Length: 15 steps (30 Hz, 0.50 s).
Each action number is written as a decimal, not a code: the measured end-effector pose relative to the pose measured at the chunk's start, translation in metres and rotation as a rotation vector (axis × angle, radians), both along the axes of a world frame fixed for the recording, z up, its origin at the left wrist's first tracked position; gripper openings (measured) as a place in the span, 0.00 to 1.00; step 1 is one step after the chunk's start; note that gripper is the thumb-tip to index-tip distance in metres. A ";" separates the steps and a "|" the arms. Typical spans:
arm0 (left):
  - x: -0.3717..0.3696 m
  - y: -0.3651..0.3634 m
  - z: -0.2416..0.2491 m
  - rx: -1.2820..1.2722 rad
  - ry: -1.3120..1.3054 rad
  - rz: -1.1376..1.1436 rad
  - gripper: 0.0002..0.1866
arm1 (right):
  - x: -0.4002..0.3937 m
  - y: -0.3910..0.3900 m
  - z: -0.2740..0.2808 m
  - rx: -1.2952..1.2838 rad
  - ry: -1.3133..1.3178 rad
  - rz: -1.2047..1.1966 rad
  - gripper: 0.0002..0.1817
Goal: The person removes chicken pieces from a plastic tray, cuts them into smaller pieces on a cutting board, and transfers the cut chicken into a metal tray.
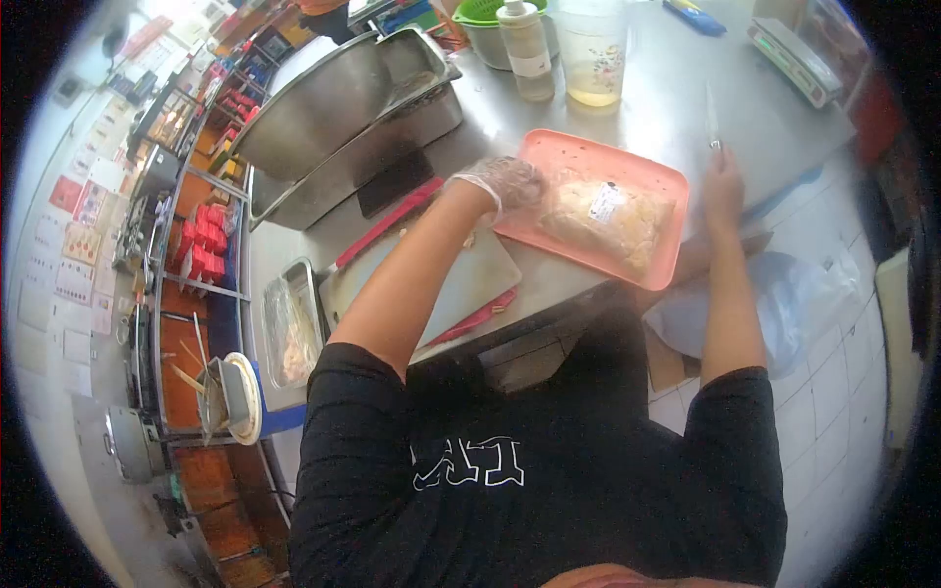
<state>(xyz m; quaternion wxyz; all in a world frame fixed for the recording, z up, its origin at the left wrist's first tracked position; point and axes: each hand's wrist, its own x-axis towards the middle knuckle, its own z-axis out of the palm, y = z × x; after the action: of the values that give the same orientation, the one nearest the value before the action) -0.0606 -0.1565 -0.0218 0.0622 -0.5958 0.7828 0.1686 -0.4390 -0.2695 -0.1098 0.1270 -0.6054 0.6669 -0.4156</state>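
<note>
My left hand (pixel 505 186), in a clear plastic glove, lies over the left edge of a pink tray (pixel 664 263) with its fingers curled there. In the tray rests a clear plastic bag of pale meat (pixel 588 223) with a white label (pixel 606 203). To the right of the tray, my bare right hand (pixel 723 191) is closed around a knife (pixel 714 122), whose blade points away from me over the steel table (pixel 652 108). Left of the tray is a white cutting board (pixel 480 269) with small pale scraps near its top edge.
Steel pans (pixel 333 118) stand at the back left, and a steel tray with bagged food (pixel 289 328) sits at the left. A bottle (pixel 526 54), a flowered pitcher (pixel 594 59), a green basket (pixel 475 12) and a scale (pixel 789 64) are at the back. A plastic bag (pixel 784 309) hangs low right.
</note>
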 end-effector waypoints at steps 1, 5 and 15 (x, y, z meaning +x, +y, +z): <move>-0.005 -0.002 0.010 0.012 -0.006 -0.010 0.19 | 0.000 -0.001 0.001 0.012 -0.006 -0.010 0.29; -0.026 -0.016 0.042 0.078 -0.386 0.122 0.23 | 0.005 0.008 0.012 -0.058 -0.043 0.014 0.28; -0.037 -0.027 0.028 0.093 -0.055 0.195 0.20 | 0.012 0.017 0.024 -0.063 -0.154 0.013 0.27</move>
<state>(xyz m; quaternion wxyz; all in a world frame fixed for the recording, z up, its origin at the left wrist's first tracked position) -0.0975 -0.1836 0.0057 0.0944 -0.6700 0.7104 0.1938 -0.4271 -0.2521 -0.0859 0.1616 -0.5796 0.6376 -0.4811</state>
